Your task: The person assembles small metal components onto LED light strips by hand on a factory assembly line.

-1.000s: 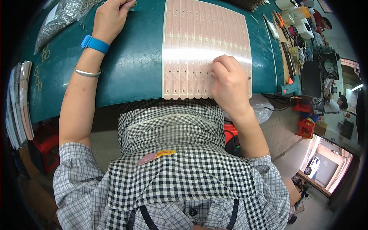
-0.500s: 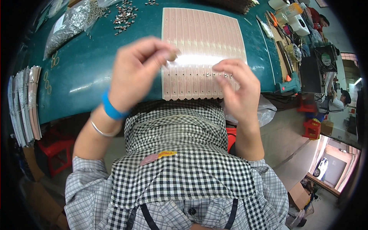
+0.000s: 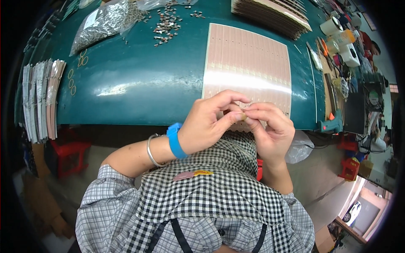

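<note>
My left hand (image 3: 206,126), with a blue band and a silver bangle at the wrist, pinches its thumb and fingertips together over the near edge of a pinkish panel (image 3: 249,50). Facing it, my right hand (image 3: 274,130) is closed too, thumb against fingers, and the fingertips of both hands meet. Whatever they pinch is too small and covered to make out. The panel lies flat on the green table, divided into narrow side-by-side strips with rows of small holes. My hands hide its near edge and nearest rows.
Small metal pieces (image 3: 166,26) lie heaped beyond the panel, beside a clear bag (image 3: 99,27) full of similar ones. Stacked panels (image 3: 274,14) stand at the back. Bundled strips (image 3: 40,101) are at the left, rubber bands (image 3: 71,78) nearby, and a teal glue gun (image 3: 331,125) at the right.
My left hand has come down and right from above the panel's left side to meet my right hand's fingertips. The whole view has shifted, so the table appears lower and further right.
</note>
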Demonstrator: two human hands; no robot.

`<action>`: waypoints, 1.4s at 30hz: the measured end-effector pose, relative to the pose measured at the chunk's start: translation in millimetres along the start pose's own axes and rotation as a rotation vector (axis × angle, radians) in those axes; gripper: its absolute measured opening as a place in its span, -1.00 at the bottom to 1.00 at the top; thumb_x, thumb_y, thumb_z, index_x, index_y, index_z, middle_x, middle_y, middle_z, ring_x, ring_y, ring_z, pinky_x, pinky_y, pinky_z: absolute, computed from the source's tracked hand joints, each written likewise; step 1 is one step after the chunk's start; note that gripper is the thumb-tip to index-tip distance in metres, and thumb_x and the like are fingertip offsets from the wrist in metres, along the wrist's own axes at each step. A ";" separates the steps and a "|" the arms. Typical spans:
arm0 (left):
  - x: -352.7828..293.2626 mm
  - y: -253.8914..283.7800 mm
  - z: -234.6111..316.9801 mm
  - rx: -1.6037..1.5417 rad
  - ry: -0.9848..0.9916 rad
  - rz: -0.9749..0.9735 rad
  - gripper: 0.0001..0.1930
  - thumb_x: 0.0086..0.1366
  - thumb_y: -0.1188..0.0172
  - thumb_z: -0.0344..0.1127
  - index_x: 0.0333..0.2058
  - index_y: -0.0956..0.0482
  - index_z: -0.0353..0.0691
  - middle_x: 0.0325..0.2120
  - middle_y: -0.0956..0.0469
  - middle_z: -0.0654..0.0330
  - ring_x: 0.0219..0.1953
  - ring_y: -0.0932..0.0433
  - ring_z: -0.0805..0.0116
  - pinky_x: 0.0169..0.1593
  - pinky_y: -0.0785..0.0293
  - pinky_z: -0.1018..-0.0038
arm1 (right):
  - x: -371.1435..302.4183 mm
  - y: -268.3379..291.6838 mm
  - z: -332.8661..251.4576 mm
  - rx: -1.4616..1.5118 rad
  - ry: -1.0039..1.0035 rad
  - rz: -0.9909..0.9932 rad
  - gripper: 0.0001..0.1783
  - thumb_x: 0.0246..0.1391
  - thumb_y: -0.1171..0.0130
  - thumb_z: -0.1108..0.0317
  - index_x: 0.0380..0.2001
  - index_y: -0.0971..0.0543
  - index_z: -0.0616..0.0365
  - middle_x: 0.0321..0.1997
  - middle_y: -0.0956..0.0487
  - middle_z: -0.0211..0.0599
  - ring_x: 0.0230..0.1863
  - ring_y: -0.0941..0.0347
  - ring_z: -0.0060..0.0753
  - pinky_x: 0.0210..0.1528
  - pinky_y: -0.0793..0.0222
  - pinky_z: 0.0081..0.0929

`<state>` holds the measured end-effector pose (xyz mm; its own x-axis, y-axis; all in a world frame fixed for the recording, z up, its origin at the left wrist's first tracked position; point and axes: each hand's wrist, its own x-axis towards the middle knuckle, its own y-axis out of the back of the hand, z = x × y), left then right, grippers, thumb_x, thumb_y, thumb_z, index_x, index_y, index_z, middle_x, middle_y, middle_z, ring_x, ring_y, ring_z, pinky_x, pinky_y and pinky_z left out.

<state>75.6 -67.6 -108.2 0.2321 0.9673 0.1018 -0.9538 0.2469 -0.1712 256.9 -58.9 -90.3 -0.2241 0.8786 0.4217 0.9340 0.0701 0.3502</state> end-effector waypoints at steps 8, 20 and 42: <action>94.1 160.5 3.4 1.611 -0.408 0.294 -0.81 0.12 -0.34 -0.19 -0.35 -0.67 -0.14 -0.31 -0.62 0.16 -0.19 -0.55 0.07 -0.13 -0.51 0.18 | 15.3 16.8 31.5 -0.352 0.024 -0.022 -0.85 -0.22 -0.28 0.70 -0.49 -0.64 0.28 -0.38 -0.64 -0.20 -0.28 -0.56 -0.25 -0.20 -0.48 -0.43; 100.4 158.5 -19.1 1.308 -0.384 0.252 -0.86 0.15 -0.36 -0.26 -0.42 -0.64 -0.18 -0.48 -0.60 0.22 -0.40 -0.56 0.22 -0.31 -0.49 0.32 | 9.0 0.8 42.8 -0.453 0.054 -0.056 -0.85 -0.26 -0.29 0.68 -0.53 -0.63 0.24 -0.39 -0.61 -0.29 -0.21 -0.52 -0.20 -0.20 -0.47 -0.35; 47.6 64.4 22.8 -0.018 0.202 -0.065 -0.92 0.29 -0.22 -0.49 -0.26 -0.62 -0.36 -0.34 -0.65 0.24 -0.31 -0.59 0.53 -0.15 -0.54 0.57 | 20.2 8.9 25.8 -0.517 0.087 -0.155 -0.79 -0.29 -0.37 0.60 -0.46 -0.63 0.23 -0.37 -0.59 -0.28 -0.25 -0.53 -0.24 -0.04 -0.44 -0.27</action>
<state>20.9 -6.9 -92.0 0.3282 0.9408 -0.0850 -0.9324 0.3082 -0.1887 267.8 -28.3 -100.2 -0.3908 0.8325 0.3928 0.6351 -0.0651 0.7697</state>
